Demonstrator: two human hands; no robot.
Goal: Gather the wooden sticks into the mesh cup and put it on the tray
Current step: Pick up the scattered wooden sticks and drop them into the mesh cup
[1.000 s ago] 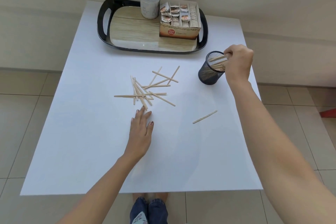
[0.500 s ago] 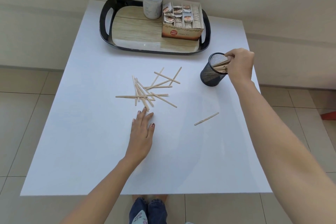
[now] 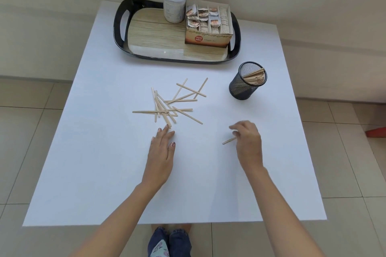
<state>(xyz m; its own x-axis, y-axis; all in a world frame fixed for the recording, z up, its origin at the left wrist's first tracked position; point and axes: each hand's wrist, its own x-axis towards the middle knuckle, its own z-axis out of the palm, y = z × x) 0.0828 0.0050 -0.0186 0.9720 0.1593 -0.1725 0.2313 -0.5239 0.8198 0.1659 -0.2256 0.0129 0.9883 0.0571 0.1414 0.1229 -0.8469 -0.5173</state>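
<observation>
Several wooden sticks lie crossed in a loose pile at the table's middle. My left hand rests flat just below the pile, holding nothing, its fingertips by the nearest stick. One lone stick lies to the right. My right hand hovers over that stick's right end with fingers apart and blurred by motion. The black mesh cup stands upright at the right, with a bundle of sticks leaning inside. The black-rimmed tray with a wood-look floor sits at the table's far edge.
On the tray stand a white lidded jar and an open box of tea bags; the tray's left and front parts are bare. The white table ends near my knees. Tiled floor lies all around.
My right hand left the mesh cup, leaving its sticks inside, and came down toward me to the lone stick. My left hand stayed put.
</observation>
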